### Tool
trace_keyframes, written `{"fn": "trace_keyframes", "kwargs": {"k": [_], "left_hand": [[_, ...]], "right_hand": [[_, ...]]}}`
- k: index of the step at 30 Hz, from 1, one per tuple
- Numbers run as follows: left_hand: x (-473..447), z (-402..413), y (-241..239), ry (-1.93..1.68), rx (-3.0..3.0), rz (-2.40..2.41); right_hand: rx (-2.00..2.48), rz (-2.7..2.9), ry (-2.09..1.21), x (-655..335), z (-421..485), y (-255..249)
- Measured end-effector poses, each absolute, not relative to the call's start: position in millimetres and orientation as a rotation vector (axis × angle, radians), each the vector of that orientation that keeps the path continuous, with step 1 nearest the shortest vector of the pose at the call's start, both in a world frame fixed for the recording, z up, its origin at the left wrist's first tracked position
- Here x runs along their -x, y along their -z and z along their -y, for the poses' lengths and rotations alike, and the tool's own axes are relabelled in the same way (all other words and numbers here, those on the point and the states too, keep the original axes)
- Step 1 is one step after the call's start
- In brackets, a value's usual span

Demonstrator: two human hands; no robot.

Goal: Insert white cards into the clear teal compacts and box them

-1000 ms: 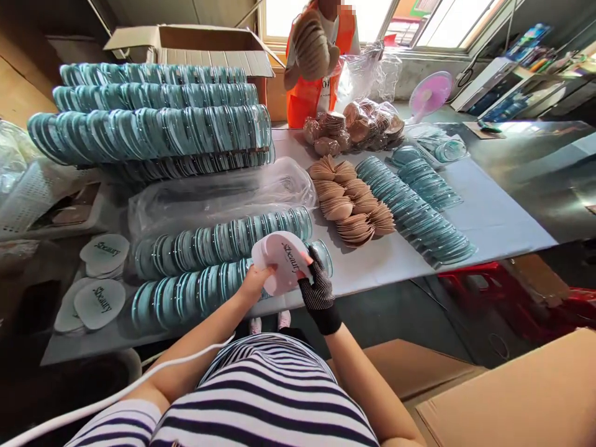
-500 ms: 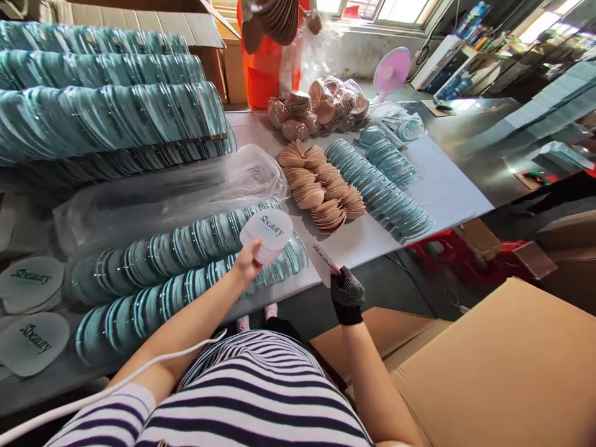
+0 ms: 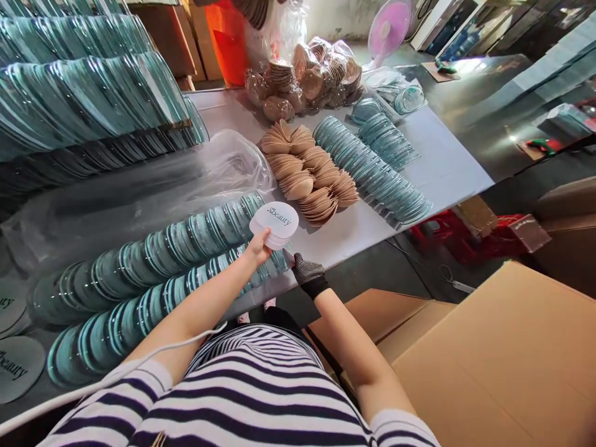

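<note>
Right hand (image 3: pixel 308 272) has neared left fingers (image 3: pixel 261 244) pinching cards (image 3: pixel 272 226) reading "beauty"; its own fingers' hold unclear.

Brown pads (image 3: pixel 298 185) block ahead; near tabletop (image 3: pixel 347 239) free

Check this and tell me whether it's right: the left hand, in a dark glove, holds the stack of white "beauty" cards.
Wrong about the glove: the head view shows the left hand bare, holding the stack of white "beauty" cards; the right hand wears the glove.
</note>
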State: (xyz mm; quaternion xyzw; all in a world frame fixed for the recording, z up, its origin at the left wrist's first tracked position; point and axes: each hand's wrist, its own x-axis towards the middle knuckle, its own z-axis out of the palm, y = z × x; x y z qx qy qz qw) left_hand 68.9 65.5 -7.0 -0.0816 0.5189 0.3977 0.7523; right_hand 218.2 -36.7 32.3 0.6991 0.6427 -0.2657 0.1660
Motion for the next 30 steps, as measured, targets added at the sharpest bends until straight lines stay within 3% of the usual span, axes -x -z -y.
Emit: {"fn": "trace_keyframes", "kwargs": {"k": [8,16,21,25,27,30], "left_hand": [[-69.4,-69.2,11.1,-0.825,0.16,-1.112],[-64.6,-70.8,13.8,-0.796,0.162,-1.131],[-64.8,-69.0,11.9,-0.799,0.164,-1.151],[-68.0,-65.4,11.4,-0.814,0.08,-1.126],[-70.9,-64.5,10.2,-0.841,0.043,-1.119],[-73.1,-62.4,5.0,-0.909,0.012,-1.122]], "right_hand": [[-2.093,-1.72,0.785,-216.1,25.5,-43.4],[-2.08,-1.704,0.986,-206.8,25.5,2.9],[-2.28,-1.324,1.836,-207.0,34.2,17.0],[-2.073,-0.8,2.699,-211.3,30.2,15.8],[-2.046,-0.803,2.627,-218.9,23.6,10.5],[-2.417,-1.287,1.928,-235.7,7.6,-4.6]]}}
